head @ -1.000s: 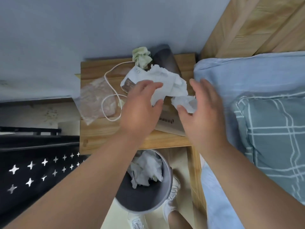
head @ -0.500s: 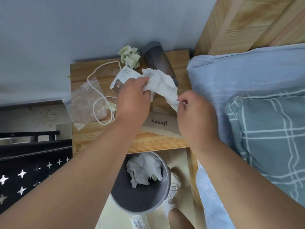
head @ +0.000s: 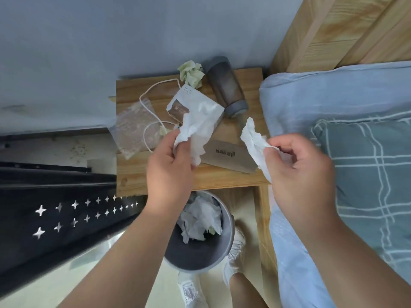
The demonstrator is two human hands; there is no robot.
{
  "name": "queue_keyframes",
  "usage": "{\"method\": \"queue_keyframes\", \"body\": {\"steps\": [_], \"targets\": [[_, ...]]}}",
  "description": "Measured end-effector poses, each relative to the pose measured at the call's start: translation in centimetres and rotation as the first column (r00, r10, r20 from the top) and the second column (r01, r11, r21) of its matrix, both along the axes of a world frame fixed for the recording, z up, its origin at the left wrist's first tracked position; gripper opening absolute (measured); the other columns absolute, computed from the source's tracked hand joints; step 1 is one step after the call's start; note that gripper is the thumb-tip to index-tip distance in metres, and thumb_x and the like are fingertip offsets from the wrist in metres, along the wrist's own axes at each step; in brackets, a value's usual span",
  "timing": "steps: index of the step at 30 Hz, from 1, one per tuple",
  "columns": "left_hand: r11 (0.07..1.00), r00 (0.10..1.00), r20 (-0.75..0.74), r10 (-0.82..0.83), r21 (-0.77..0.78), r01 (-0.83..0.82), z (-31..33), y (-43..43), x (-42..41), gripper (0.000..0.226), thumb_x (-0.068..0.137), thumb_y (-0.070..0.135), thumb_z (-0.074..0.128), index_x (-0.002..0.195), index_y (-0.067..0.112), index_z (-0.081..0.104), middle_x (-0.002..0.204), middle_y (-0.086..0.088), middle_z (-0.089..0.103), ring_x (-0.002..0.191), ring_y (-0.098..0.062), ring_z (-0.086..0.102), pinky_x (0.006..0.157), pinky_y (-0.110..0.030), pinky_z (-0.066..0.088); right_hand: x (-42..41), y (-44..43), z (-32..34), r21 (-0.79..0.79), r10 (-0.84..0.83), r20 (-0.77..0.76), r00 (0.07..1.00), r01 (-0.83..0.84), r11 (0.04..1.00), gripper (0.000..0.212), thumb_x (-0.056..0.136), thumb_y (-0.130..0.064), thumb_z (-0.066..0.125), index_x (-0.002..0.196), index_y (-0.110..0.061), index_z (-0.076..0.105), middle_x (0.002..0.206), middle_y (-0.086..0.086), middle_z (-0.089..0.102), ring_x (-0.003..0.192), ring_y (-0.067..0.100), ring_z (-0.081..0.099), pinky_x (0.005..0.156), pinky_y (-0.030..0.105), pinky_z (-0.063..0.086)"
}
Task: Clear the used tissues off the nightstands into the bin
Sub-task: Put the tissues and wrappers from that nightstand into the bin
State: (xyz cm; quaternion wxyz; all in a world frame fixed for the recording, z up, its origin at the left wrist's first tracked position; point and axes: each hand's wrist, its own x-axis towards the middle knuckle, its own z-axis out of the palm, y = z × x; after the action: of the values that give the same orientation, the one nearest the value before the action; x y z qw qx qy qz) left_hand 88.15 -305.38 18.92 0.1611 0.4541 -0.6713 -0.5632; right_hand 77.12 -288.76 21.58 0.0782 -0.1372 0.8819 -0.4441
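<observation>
My left hand (head: 170, 165) grips a crumpled white tissue (head: 195, 130) above the front of the wooden nightstand (head: 133, 174). My right hand (head: 298, 165) pinches a second white tissue (head: 253, 141) over the nightstand's right front corner. A crumpled pale green tissue (head: 191, 73) lies at the back of the nightstand against the wall. The grey bin (head: 200, 256) stands on the floor just below the nightstand's front edge, with several white tissues (head: 201, 215) inside it.
On the nightstand lie a white packet (head: 184, 103), a dark tumbler (head: 226, 85) on its side, a white cord (head: 151, 96), a clear plastic bag (head: 133, 130) and a flat tan box (head: 229, 156). The bed with a checked pillow (head: 367, 174) is at the right. My shoes (head: 191, 292) stand beside the bin.
Both hands closed on the white tissues and lifted them off the packet. They have pulled apart and toward the nightstand's front, each holding its own tissue.
</observation>
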Motion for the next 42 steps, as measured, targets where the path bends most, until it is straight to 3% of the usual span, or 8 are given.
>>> {"method": "queue_keyframes", "body": {"steps": [6,14,19,26,30,33,36,42], "targets": [[0.985,0.982,0.111,0.15,0.065,-0.158,-1.0,2.3,8.2,0.027,0.106,0.033,0.052,0.089,0.035,0.072,0.067,0.006,0.068,0.055,0.0,0.059,0.048,-0.008,0.045,6.0,1.6,-1.2,-0.096,-0.004,0.145,0.989,0.018,0.995,0.023,0.089,-0.015,0.07,0.085,-0.037,0.068,0.086,-0.029,0.072,0.082,-0.008,0.067,0.07,0.001,0.043],[0.974,0.96,0.246,0.132,0.148,-0.172,-5.8,5.7,16.7,0.027,0.103,0.036,0.051,0.093,0.051,0.07,0.07,0.01,0.067,0.06,-0.004,0.06,0.054,-0.025,0.048,13.0,4.1,-8.0,-0.037,0.005,0.269,0.963,0.006,0.999,0.023,0.09,-0.014,0.07,0.084,-0.036,0.068,0.085,-0.035,0.069,0.081,-0.012,0.063,0.069,0.002,0.043],[0.964,0.94,0.323,0.108,0.197,-0.179,-11.1,7.0,19.6,0.032,0.104,0.033,0.051,0.084,0.052,0.069,0.072,0.011,0.072,0.061,-0.005,0.063,0.05,-0.009,0.045,15.2,4.4,-13.9,0.036,0.046,0.331,0.942,-0.061,0.997,0.013,0.091,-0.015,0.068,0.092,-0.027,0.072,0.083,-0.018,0.072,0.079,-0.009,0.063,0.061,0.004,0.043],[0.943,0.883,0.469,0.016,0.288,-0.17,-18.1,7.3,21.6,0.027,0.098,0.03,0.052,0.076,0.036,0.067,0.084,-0.012,0.073,0.065,-0.023,0.065,0.06,-0.034,0.05,16.4,4.0,-22.1,0.196,0.101,0.496,0.863,-0.225,0.954,0.008,0.09,-0.023,0.066,0.091,-0.03,0.069,0.082,-0.014,0.069,0.078,0.0,0.065,0.062,0.014,0.042],[0.921,0.849,0.524,-0.07,0.361,-0.147,-20.5,6.8,21.8,0.022,0.102,0.03,0.051,0.093,0.034,0.071,0.092,-0.005,0.076,0.068,-0.023,0.074,0.067,-0.04,0.064,16.3,3.7,-25.0,0.215,0.161,0.703,0.693,-0.422,0.881,0.041,0.091,-0.029,0.072,0.13,-0.021,0.065,0.126,0.001,0.069,0.116,0.021,0.065,0.095,0.032,0.051],[0.889,0.824,0.543,-0.16,0.442,-0.119,-21.6,6.7,21.6,0.029,0.099,0.033,0.055,0.123,0.026,0.069,0.1,-0.004,0.078,0.081,-0.031,0.08,0.082,-0.051,0.067,16.7,3.3,-25.6,0.153,0.165,0.814,0.558,-0.479,0.864,0.061,0.094,-0.029,0.073,0.15,-0.019,0.05,0.152,0.002,0.054,0.125,0.017,0.056,0.105,0.033,0.043],[0.884,0.801,0.558,-0.215,0.46,-0.083,-21.8,6.6,21.3,0.047,0.091,0.039,0.061,0.138,0.035,0.06,0.095,0.008,0.078,0.079,-0.025,0.078,0.084,-0.048,0.066,16.5,3.5,-25.6,0.17,0.157,0.809,0.567,-0.48,0.861,0.061,0.094,-0.032,0.072,0.15,-0.024,0.05,0.152,-0.001,0.052,0.131,0.017,0.054,0.107,0.032,0.041],[0.902,0.816,0.545,-0.194,0.426,-0.07,-18.9,6.7,20.6,0.055,0.094,0.043,0.065,0.148,0.038,0.054,0.135,0.005,0.068,0.113,-0.028,0.071,0.099,-0.05,0.059,15.5,3.6,-22.4,0.172,0.129,0.773,0.621,-0.4,0.9,0.052,0.091,-0.032,0.073,0.141,-0.028,0.058,0.135,-0.006,0.06,0.127,0.015,0.059,0.11,0.037,0.046]]}}
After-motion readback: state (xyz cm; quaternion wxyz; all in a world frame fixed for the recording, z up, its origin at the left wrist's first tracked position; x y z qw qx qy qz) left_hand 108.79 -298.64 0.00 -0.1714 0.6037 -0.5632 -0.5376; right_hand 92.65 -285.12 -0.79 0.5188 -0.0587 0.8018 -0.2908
